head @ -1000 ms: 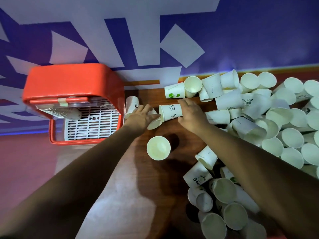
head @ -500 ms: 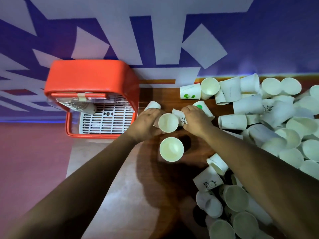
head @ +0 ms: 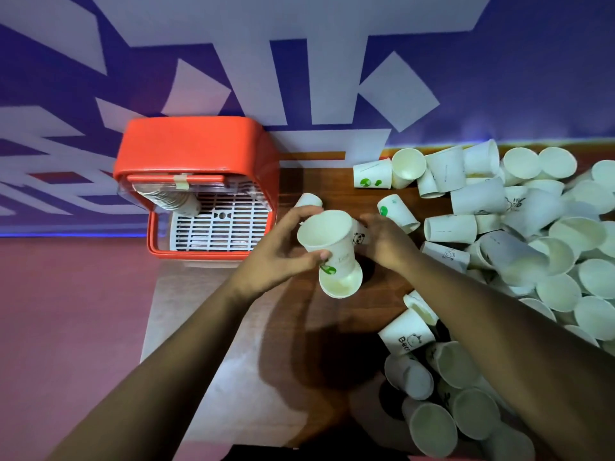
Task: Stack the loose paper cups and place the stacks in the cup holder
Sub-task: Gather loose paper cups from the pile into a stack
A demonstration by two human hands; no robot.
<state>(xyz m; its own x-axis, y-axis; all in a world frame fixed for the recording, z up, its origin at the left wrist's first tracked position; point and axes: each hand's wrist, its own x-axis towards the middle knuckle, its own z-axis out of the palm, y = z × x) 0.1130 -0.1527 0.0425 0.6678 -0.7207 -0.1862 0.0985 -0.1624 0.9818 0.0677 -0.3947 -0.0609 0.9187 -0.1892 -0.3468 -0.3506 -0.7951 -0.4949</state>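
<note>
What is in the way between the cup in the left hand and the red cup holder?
Nothing visible. Only bare wooden table separates the paper cup in the left hand from the red cup holder. One loose cup lies near the holder's right wall, off the path. The right hand holds a panda cup.

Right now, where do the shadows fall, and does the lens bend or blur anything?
Head view: dim bluish light; the arms throw a dark shadow on the table beneath them. Head view: the wide lens stretches the forearms toward the corners; the left hand with its cup and the right hand with the panda cup look slightly soft.
</note>
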